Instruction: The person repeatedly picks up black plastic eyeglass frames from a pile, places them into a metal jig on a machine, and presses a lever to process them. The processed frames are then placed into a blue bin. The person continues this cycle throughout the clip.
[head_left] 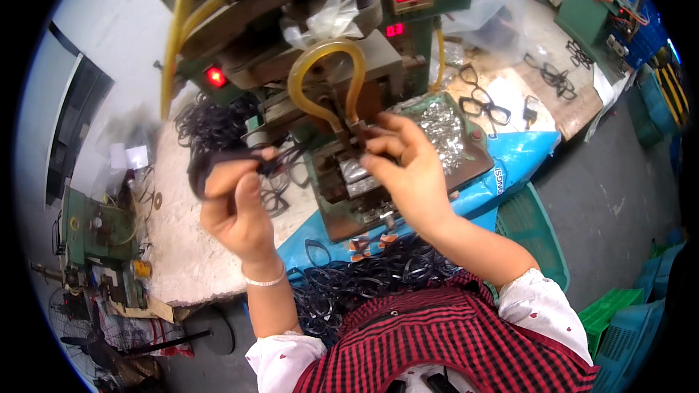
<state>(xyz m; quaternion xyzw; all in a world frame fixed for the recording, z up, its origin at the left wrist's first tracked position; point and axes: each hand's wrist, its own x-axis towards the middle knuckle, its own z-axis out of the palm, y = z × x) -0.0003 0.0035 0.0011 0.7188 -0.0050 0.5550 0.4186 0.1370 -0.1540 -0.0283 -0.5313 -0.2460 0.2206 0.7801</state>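
Observation:
My left hand [244, 211] is closed, its fingers and thumb pinching a dark eyeglass frame [207, 171] that is blurred by motion. It is left of the green press machine [342, 225]. My right hand [411, 171] reaches to the press's work spot, fingers curled and thumb beside a shiny metal block [354, 169]. Whatever those fingers grip is small, dark and partly hidden. Just above them, a looped yellow tube [328, 45] runs down into the press head.
A heap of black eyeglass frames [378, 269] lies at my lap, another pile [211, 127] at the back left. Metal scraps [440, 135] fill a tray on the right. Finished-looking frames [484, 105] rest beyond it. Blue plastic sheeting [520, 164] drapes over the table edge.

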